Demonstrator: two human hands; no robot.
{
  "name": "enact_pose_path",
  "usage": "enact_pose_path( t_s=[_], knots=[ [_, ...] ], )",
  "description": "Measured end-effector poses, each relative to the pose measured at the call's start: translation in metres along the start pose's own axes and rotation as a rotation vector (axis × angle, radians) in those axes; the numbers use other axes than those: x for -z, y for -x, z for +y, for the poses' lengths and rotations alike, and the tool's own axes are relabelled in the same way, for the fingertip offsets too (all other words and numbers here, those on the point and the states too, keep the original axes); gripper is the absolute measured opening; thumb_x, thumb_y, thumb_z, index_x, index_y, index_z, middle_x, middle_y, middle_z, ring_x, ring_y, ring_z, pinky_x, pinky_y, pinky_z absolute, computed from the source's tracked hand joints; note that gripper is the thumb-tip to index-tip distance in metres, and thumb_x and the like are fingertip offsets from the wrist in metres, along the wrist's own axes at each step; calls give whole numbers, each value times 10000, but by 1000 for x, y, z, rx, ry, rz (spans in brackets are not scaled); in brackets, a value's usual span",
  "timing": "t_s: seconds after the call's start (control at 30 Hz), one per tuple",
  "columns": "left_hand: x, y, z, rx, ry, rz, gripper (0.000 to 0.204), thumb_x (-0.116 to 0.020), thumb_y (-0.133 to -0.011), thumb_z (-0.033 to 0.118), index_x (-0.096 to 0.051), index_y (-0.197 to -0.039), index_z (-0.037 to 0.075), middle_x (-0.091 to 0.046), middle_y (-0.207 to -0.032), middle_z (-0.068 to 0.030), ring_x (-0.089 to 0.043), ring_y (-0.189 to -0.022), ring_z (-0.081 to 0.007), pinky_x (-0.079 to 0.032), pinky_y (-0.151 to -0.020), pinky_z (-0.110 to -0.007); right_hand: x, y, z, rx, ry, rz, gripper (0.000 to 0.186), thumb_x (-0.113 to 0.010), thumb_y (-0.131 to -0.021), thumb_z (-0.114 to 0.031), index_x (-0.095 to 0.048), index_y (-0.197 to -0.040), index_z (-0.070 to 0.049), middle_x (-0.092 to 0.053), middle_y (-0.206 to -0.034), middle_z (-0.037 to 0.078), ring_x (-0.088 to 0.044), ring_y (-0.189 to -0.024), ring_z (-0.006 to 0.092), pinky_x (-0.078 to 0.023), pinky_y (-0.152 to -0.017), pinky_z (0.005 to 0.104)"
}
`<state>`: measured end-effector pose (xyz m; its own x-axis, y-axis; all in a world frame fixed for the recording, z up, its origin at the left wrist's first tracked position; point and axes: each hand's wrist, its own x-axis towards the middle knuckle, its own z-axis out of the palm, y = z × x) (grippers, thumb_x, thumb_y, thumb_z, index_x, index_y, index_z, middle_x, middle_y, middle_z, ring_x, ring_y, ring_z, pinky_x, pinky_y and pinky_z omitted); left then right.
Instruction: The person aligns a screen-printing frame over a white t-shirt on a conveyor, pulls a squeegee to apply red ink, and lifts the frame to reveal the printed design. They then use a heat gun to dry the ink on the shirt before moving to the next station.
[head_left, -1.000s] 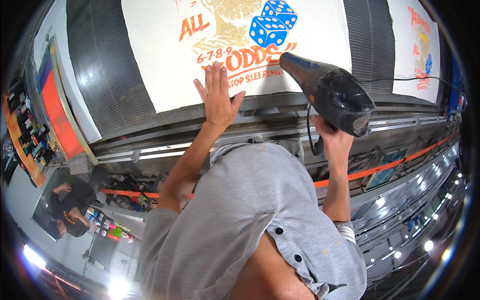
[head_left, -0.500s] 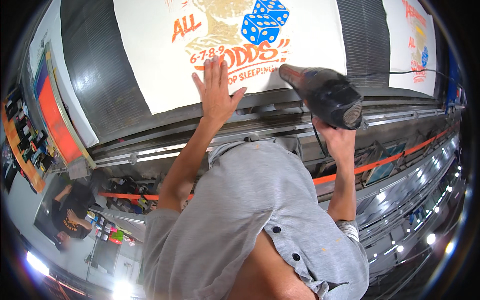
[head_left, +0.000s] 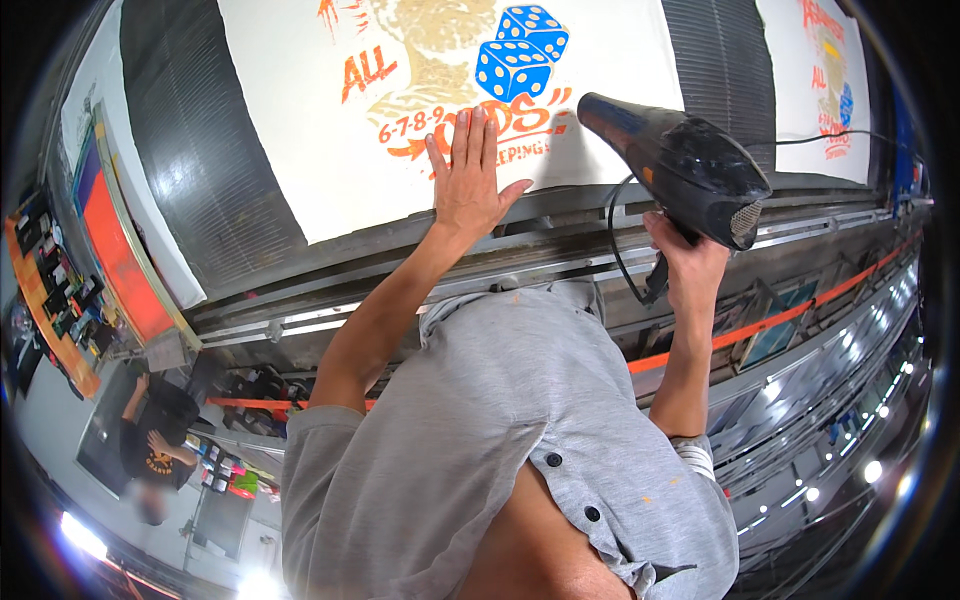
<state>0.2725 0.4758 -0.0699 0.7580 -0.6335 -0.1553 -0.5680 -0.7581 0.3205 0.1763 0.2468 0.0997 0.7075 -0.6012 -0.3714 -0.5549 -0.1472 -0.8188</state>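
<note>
A white printed fabric panel (head_left: 300, 160) lies flat on the long dark table, bearing orange lettering, a tan figure and blue dice. Spread over its lower lettering is my left hand (head_left: 468, 190), palm down with fingers stretched out, covering part of the print. My right hand (head_left: 690, 260) grips the handle of a black hair dryer (head_left: 680, 165). The dryer's nozzle points to the upper left, over the panel's right part, and its shadow falls on the fabric. A cord loops down from the handle by my right hand.
Another printed white panel (head_left: 810, 100) lies farther right, past a strip of dark ribbed table surface (head_left: 715, 80). At the left stands a printing screen (head_left: 125, 260) with orange ink. Metal rails (head_left: 300, 320) run along the table's near edge. A person (head_left: 160, 430) is in the left background.
My left hand has slid to the right across the lettering. The hair dryer in my right hand has moved right and slightly up, away from the lettering.
</note>
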Motion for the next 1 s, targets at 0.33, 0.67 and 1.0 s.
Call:
enact_pose_path(
  t_s=[0.33,0.67,1.0],
  knots=[
    [7,32,-15,120,72,-6,976,-690,-861,503,-264,-1542,-51,-183,-1644,-236,-130,-1533,-407,-109,-1156,-702,-24,-12,-16,-12,-49,-255,233,-731,-745,32,-693,-973,2,-657,-813,-2,-570,-703,96,-457,-681,276],
    [42,-34,-121,452,59,443,866,-506,-999,526,-201,-1558,-60,-134,-1638,-290,-78,-1525,-469,-50,-1143,-719,-97,-113,-114,69,-131,-363,236,-707,-763,-141,-673,-914,37,-639,-754,50,-568,-650,121,-451,-588,289],
    [53,-68,-169,618,67,354,835,-505,-997,511,-275,-1525,-94,-183,-1629,-284,-75,-1540,-413,0,-1189,-641,-213,-214,-175,243,55,-416,370,-741,-744,-258,-673,-939,48,-665,-762,95,-626,-664,160,-513,-632,297]
  ],
)
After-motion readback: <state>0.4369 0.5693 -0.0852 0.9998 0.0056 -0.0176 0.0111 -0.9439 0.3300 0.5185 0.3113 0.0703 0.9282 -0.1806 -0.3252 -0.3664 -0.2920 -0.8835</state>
